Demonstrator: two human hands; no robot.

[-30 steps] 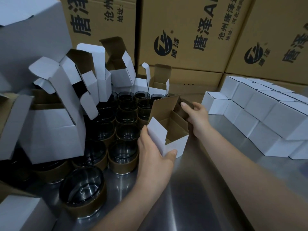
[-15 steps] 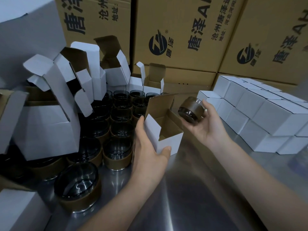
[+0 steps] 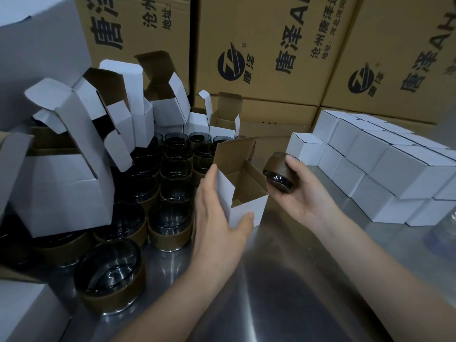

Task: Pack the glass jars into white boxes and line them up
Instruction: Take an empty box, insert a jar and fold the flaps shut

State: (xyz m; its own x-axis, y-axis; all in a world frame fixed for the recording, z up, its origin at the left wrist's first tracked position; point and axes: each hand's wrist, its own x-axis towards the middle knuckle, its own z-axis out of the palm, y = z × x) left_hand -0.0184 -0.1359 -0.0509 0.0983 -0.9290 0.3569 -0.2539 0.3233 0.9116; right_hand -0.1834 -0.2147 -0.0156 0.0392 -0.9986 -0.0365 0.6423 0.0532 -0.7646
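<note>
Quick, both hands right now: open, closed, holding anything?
Left hand: closed, holding the open white box.
Right hand: closed, holding a glass jar, not yet in the box.

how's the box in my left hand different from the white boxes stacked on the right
The open box has its flaps up, brown inside showing; the stacked boxes are closed. The open box stands alone, held by the left hand; the stacked boxes sit in tight rows, two layers, untouched. Both are white outside.

I am working bare-handed: my left hand (image 3: 217, 218) and right hand (image 3: 304, 196) are showing uncovered, both forearms (image 3: 370, 262) running bare.
</note>
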